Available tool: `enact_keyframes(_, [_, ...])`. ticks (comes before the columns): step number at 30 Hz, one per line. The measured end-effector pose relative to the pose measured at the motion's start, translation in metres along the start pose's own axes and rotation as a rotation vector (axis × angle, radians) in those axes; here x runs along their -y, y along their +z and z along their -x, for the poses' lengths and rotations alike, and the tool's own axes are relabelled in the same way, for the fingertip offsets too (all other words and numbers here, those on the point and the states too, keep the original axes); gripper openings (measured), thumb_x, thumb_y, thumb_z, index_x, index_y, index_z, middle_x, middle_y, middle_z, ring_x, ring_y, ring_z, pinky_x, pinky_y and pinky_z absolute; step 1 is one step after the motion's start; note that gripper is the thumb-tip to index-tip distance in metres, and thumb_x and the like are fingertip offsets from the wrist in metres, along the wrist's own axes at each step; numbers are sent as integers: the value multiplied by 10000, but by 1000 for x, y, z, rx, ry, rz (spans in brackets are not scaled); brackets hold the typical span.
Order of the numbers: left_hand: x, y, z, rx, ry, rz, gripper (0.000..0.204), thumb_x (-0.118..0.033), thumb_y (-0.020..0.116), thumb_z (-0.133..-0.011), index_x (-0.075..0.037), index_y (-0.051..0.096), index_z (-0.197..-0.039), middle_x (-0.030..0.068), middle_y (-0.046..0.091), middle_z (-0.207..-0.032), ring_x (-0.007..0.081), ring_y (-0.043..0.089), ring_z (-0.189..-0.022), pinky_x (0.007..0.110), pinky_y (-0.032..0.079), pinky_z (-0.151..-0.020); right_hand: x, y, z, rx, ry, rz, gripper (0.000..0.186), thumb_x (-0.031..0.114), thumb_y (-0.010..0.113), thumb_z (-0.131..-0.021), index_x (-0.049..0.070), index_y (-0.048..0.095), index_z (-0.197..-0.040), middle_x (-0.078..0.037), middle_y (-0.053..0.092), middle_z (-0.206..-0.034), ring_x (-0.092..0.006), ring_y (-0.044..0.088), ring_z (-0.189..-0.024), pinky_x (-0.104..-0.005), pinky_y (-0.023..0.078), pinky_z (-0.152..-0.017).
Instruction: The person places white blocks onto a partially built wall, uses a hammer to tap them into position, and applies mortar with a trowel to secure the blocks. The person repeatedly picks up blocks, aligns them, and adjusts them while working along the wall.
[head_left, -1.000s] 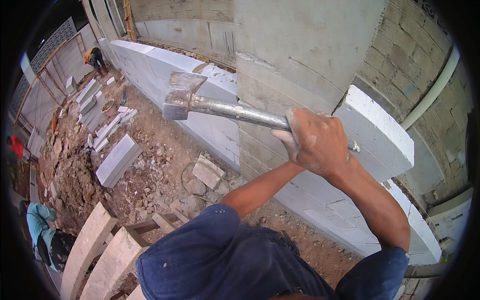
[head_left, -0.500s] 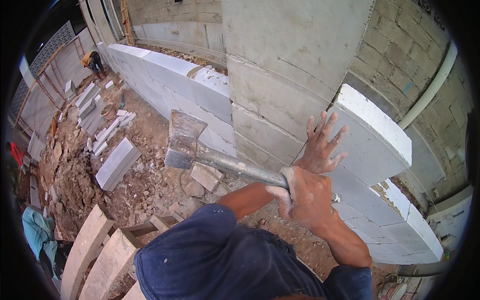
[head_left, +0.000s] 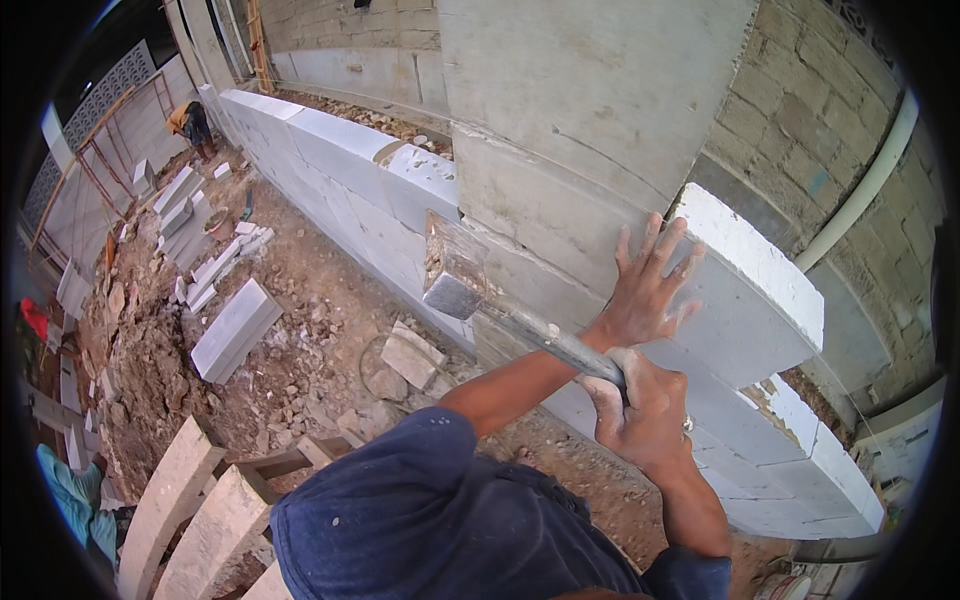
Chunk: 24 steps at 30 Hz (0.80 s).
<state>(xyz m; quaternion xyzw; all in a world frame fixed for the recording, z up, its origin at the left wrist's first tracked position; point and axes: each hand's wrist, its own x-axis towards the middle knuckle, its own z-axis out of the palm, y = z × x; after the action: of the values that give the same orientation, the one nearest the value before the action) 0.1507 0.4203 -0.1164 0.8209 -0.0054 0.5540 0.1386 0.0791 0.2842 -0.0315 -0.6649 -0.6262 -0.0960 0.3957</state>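
My right hand [head_left: 648, 405] is wrapped round the metal handle of a hammer [head_left: 455, 275], whose worn, flared head points to the left, in front of the wall and grey column. Beyond it my left hand [head_left: 645, 285] is spread flat at the left end of a large light-grey block [head_left: 745, 290], where the block meets the grey column [head_left: 570, 200]. The thumb and palm lie over the block's face, and the fingertips reach toward the joint. The block sits on top of the block wall [head_left: 740, 450]. My left forearm passes behind the hammer handle.
A lower run of block wall [head_left: 330, 150] stretches away to the left. Loose blocks [head_left: 237, 330] lie on rubble-strewn ground. Curved wooden pieces [head_left: 185, 500] stand near my left side. A bending person [head_left: 190, 125] works far left; another's teal sleeve [head_left: 75, 490] shows lower left.
The hammer head has swung to the right, closer to the column, and my right hand has shifted slightly right and down. My left hand stays at the block's end, moved barely.
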Motion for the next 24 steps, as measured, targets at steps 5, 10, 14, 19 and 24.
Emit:
enact_keyframes(5, [12,-12,-18,21,51,-103,777,-296,785,-764,-182,434,-1447,148,350,-1427,359,329,-1287,555,242,-1016,3,-18,-27,66,-117,26,234,84,690,-848,-38,575,-1010,-168,617,-773,-291,625,-597,-359,483,-536])
enact_keyframes(10, [-2,-20,-1,-16,-52,-9,751,-308,727,-819,-135,402,-1474,174,360,-1355,312,365,-1241,471,280,-981,21,-25,-60,138,-292,226,278,103,707,-821,-23,574,-1029,-136,587,-724,-294,594,-552,-360,462,-476])
enact_keyframes(14, [-14,-32,25,125,-218,86,659,-220,770,-822,-123,459,-1395,132,414,-1304,332,420,-1129,471,353,-968,28,-22,-74,124,-558,252,263,200,689,-856,1,562,-973,-131,561,-673,-280,583,-517,-359,443,-447])
enact_keyframes(19, [6,11,64,158,-207,239,615,-182,731,-720,-13,492,-1261,198,460,-1162,361,432,-1029,469,323,-836,-44,-18,-82,313,-6,668,355,365,646,-899,39,513,-854,-116,526,-609,-278,556,-479,-400,435,-437])
enact_keyframes(24, [8,-14,59,108,-124,85,593,-157,704,-696,5,495,-1227,226,451,-1142,371,427,-1021,486,313,-811,13,-2,-89,262,-264,417,412,427,658,-884,42,512,-855,-104,515,-603,-263,540,-466,-401,437,-440])
